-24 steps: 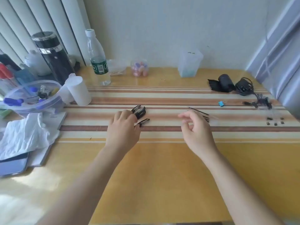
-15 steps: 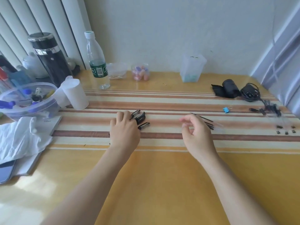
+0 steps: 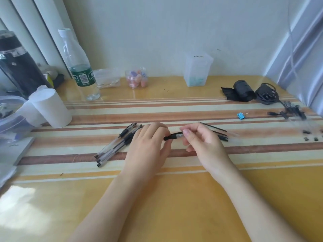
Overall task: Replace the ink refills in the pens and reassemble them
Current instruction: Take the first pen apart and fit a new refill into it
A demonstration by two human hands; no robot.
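- Pale wall and vertical blinds backed a yellow desk (image 3: 174,206) with a striped band running across its middle.
- At the centre of that band, the left hand (image 3: 148,147) and the right hand (image 3: 202,142) met over one pen (image 3: 173,136), held just off the desk.
- The left hand was curled around the pen's hidden left part; only the black grip section showed between the two hands.
- The right hand pinched the pen's right end between thumb and forefinger, other fingers folded in.
- At 9 o'clock from the hands, a small cluster of clear-barrelled pens (image 3: 115,145) lay on the stripes, slanting from 7 towards 1 o'clock, touching one another.
- At 3 o'clock, just beyond the right hand, thin black refills (image 3: 216,129) lay on the desk, partly hidden by the knuckles.
- Further out at 2 o'clock lay a blue binder clip (image 3: 240,115), and near the desk's right edge small black pieces too blurred to identify.
- Along 10 to 11 o'clock stood a white paper cup (image 3: 52,109) lying on its side, a water bottle (image 3: 78,67) and a dark flask (image 3: 17,67).
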